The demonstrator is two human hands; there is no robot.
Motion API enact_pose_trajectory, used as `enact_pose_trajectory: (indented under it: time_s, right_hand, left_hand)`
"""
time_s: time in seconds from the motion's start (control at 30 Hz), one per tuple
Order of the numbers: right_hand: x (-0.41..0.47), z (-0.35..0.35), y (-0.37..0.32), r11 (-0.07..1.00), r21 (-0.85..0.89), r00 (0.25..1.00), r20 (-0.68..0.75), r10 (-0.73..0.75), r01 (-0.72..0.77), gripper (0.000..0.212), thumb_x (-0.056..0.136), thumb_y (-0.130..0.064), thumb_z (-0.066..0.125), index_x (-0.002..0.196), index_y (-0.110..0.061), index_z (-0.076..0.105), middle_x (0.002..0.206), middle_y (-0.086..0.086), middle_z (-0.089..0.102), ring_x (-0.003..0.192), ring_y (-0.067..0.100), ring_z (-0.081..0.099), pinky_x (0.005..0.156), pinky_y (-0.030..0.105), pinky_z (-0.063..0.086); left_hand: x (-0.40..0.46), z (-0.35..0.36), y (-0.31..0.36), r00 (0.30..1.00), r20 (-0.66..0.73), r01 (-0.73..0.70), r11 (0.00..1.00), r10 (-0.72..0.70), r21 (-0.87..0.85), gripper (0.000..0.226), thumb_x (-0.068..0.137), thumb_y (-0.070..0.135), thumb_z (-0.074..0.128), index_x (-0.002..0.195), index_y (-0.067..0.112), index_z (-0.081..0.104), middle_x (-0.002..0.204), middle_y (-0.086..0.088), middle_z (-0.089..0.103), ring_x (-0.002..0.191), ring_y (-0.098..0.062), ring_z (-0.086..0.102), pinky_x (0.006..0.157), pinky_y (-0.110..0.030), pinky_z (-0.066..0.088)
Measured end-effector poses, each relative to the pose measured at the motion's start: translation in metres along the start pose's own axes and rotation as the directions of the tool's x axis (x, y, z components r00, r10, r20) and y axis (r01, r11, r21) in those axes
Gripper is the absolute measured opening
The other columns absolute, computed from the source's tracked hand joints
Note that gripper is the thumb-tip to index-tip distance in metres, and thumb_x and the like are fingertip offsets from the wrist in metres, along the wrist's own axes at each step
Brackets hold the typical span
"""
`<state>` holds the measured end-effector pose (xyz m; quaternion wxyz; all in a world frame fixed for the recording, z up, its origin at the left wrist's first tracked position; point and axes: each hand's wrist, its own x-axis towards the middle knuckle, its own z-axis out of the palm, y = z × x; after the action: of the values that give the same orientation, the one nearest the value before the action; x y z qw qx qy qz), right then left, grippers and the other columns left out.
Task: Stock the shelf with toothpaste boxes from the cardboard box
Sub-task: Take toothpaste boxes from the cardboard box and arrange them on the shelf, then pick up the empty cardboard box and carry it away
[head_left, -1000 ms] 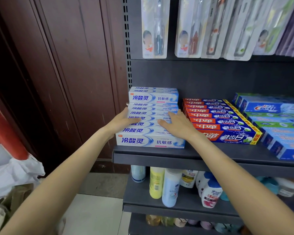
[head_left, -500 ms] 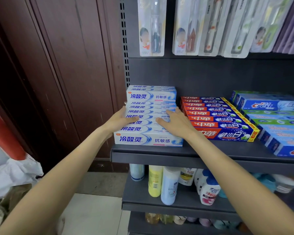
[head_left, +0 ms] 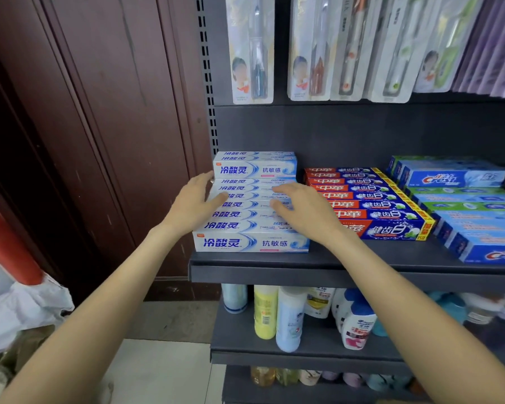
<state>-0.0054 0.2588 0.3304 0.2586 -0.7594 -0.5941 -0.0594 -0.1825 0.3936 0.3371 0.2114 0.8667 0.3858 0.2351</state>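
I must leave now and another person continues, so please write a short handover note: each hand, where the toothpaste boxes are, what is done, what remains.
Left hand: open, fingers resting on the left end of the white toothpaste boxes.
Right hand: open, flat on top of the same boxes.
Boxes: rows on the shelf, left of the red toothpaste boxes, with more stacked at the back.
Done: this row sits on the shelf; neither hand has a grip on a box.
Left: the cardboard box is out of view, so the remaining stock cannot be told.
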Motion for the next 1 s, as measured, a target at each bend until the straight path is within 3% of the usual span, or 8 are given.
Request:
enact_pose_trajectory:
  time_s: [0.1, 0.23, 0.33, 0.43, 0.53, 0.67, 0.87, 1.0]
  right_hand:
    - [-0.025, -0.017, -0.002, 0.996, -0.054, 0.983, -0.164, -0.078, 0.070, 0.035, 0.096, -0.031, 0.048, 0.128, -0.019, 0.056, 0.130, 0.000, 0.059, 0.116, 0.018, 0.057, 0.090, 0.032, 0.046]
    - [-0.075, -0.024, 0.015, 0.982, -0.059, 0.919, -0.345, -0.190, 0.181, 0.023, 0.090, -0.020, 0.055, 0.108, -0.014, 0.069, 0.102, 0.002, 0.071, 0.090, 0.021, 0.066, 0.067, 0.033, 0.052]
    - [-0.122, -0.031, 0.040, 0.974, -0.081, 0.906, -0.358, -0.227, 0.212, 0.024, 0.086, -0.019, 0.052, 0.103, -0.015, 0.069, 0.093, -0.001, 0.071, 0.084, 0.019, 0.065, 0.057, 0.031, 0.052]
    - [-0.172, -0.036, 0.074, 0.977, -0.110, 0.933, -0.293, -0.207, 0.182, 0.031, 0.086, -0.026, 0.044, 0.104, -0.019, 0.068, 0.086, -0.004, 0.069, 0.080, 0.018, 0.063, 0.053, 0.030, 0.050]
    - [-0.229, -0.037, 0.115, 0.980, -0.141, 0.972, -0.170, -0.161, 0.138, 0.030, 0.086, -0.028, 0.048, 0.108, -0.019, 0.067, 0.091, -0.003, 0.069, 0.085, 0.021, 0.066, 0.054, 0.031, 0.052]
    - [-0.301, -0.037, 0.170, 0.992, -0.125, 0.994, 0.108, -0.018, 0.032, 0.038, 0.093, -0.031, 0.053, 0.130, -0.021, 0.053, 0.122, 0.000, 0.060, 0.115, 0.021, 0.054, 0.081, 0.034, 0.047]
    - [-0.387, -0.020, 0.243, 0.981, -0.068, 0.923, 0.333, 0.193, -0.181, 0.039, 0.094, -0.035, 0.050, 0.131, -0.022, 0.052, 0.129, 0.000, 0.056, 0.119, 0.020, 0.050, 0.094, 0.031, 0.040]
    - [-0.435, 0.004, 0.283, 0.946, -0.059, 0.877, 0.360, 0.318, -0.319, 0.033, 0.090, -0.028, 0.058, 0.121, -0.017, 0.060, 0.120, 0.005, 0.063, 0.110, 0.026, 0.057, 0.092, 0.036, 0.046]
  left_hand:
    - [-0.027, -0.001, 0.022, 0.971, -0.121, -0.204, 0.979, 0.206, 0.032, 0.044, 0.094, 0.036, 0.052, 0.135, 0.021, 0.047, 0.131, 0.003, 0.057, 0.118, -0.014, 0.053, 0.098, -0.035, 0.042]
    - [-0.074, 0.023, 0.073, 0.829, -0.236, -0.445, 0.854, 0.507, 0.270, 0.030, 0.092, 0.037, 0.047, 0.116, 0.027, 0.063, 0.091, 0.016, 0.070, 0.079, -0.008, 0.064, 0.071, -0.024, 0.044]
    - [-0.105, 0.057, 0.112, 0.713, -0.236, -0.597, 0.748, 0.661, 0.290, 0.031, 0.089, 0.036, 0.045, 0.101, 0.024, 0.069, 0.073, 0.012, 0.070, 0.069, -0.012, 0.067, 0.057, -0.023, 0.046]
    - [-0.136, 0.097, 0.145, 0.705, -0.233, -0.615, 0.741, 0.670, 0.270, 0.029, 0.089, 0.036, 0.045, 0.095, 0.024, 0.070, 0.065, 0.009, 0.068, 0.061, -0.011, 0.065, 0.050, -0.023, 0.046]
    - [-0.171, 0.147, 0.167, 0.840, -0.197, -0.496, 0.862, 0.506, 0.104, 0.030, 0.086, 0.041, 0.044, 0.096, 0.027, 0.069, 0.071, 0.012, 0.070, 0.065, -0.007, 0.065, 0.054, -0.022, 0.045]
    - [-0.204, 0.221, 0.181, 0.976, 0.120, -0.150, 0.962, 0.181, -0.229, 0.027, 0.084, 0.037, 0.054, 0.106, 0.028, 0.066, 0.082, 0.015, 0.068, 0.074, 0.002, 0.061, 0.071, -0.023, 0.047]
    - [-0.240, 0.316, 0.169, 0.900, 0.409, 0.310, 0.880, -0.150, -0.359, 0.016, 0.086, 0.013, 0.064, 0.101, 0.020, 0.061, 0.092, 0.000, 0.067, 0.090, -0.014, 0.060, 0.085, -0.027, 0.047]
    - [-0.272, 0.376, 0.150, 0.821, 0.475, 0.488, 0.821, -0.316, -0.298, 0.047, 0.078, 0.031, 0.070, 0.119, 0.011, 0.058, 0.105, -0.009, 0.066, 0.098, -0.021, 0.060, 0.088, -0.028, 0.047]
